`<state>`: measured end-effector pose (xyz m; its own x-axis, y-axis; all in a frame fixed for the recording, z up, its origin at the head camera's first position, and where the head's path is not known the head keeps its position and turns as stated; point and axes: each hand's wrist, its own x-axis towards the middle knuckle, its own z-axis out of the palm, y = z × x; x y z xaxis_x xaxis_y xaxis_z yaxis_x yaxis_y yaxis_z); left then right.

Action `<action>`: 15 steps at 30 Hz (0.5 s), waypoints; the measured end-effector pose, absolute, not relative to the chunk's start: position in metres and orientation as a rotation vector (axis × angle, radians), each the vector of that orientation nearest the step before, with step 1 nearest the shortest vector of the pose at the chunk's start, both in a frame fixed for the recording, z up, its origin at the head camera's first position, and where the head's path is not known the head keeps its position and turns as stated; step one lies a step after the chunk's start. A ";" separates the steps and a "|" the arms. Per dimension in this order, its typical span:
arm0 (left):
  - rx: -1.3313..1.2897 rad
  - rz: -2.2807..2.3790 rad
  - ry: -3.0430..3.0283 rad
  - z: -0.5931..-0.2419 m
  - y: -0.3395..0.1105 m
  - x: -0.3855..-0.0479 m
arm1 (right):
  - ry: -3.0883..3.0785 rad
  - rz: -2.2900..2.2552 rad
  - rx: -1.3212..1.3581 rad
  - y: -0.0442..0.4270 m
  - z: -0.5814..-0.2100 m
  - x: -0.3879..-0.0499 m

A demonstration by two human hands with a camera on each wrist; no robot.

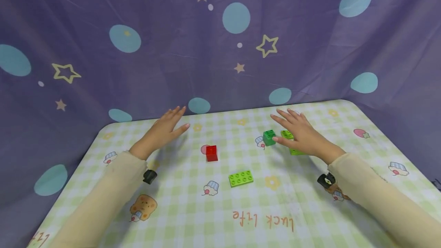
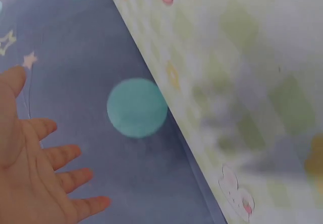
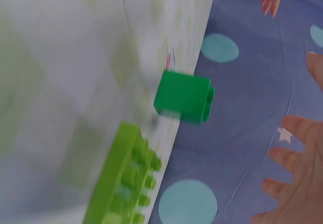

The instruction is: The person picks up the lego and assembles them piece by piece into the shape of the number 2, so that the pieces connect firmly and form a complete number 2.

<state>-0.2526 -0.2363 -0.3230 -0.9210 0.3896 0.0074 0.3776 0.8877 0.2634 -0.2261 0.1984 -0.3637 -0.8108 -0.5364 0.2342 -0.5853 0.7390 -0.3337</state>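
Head view, landmark piece: red brick (image 1: 211,154), one, standing on the checked tablecloth (image 1: 179,209).

Item: left hand (image 1: 164,127). Left of the red brick and farther from the wearer; wide, fingers extended, thumb apart, holding nothing.

Item: right hand (image 1: 300,135). Well to the right of the red brick; wide, fingers extended, holding nothing.

Item: dark green brick (image 1: 268,138). Right of the red brick and slightly farther away, studs up. The right thumb overlaps its edge here, but the right wrist view shows them apart.

Item: half-hidden lime brick (image 1: 287,134). Right of the red brick, past the dark green one, partly covered by the right hand.

Item: front lime brick (image 1: 241,178). Right of the red brick and nearer the wearer, studs up.

Handling notes, my judgement: the step in hand looks like a reach above the bricks. I would lower the right hand straight down, narrowing thumb and forefinger on plain side walls with the studs left clear. I would watch that thumb, which could tip the dark green brick. The front lime brick looks low, so I would pinch it across its short width.
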 end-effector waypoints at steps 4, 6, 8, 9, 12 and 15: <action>0.668 0.479 2.966 -0.328 -0.228 -0.246 | -2.808 0.630 0.978 0.192 -0.370 -0.221; 0.686 0.535 2.939 -0.331 -0.224 -0.243 | -2.799 0.660 1.000 0.189 -0.373 -0.218; 0.708 0.596 2.909 -0.334 -0.222 -0.239 | -2.794 0.710 1.022 0.185 -0.376 -0.214; 0.714 0.632 2.894 -0.336 -0.221 -0.237 | -2.791 0.733 1.036 0.182 -0.378 -0.212; 0.736 0.740 2.839 -0.341 -0.219 -0.232 | -2.785 0.831 1.081 0.173 -0.382 -0.205; 0.712 0.865 2.781 -0.346 -0.215 -0.225 | -2.784 0.914 1.123 0.163 -0.386 -0.197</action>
<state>-0.2247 -0.2153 -0.3457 -0.8776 0.4794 0.0038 0.3970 0.7221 0.5665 -0.1972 0.1630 -0.3856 -0.7438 -0.6339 0.2119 -0.6362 0.5742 -0.5153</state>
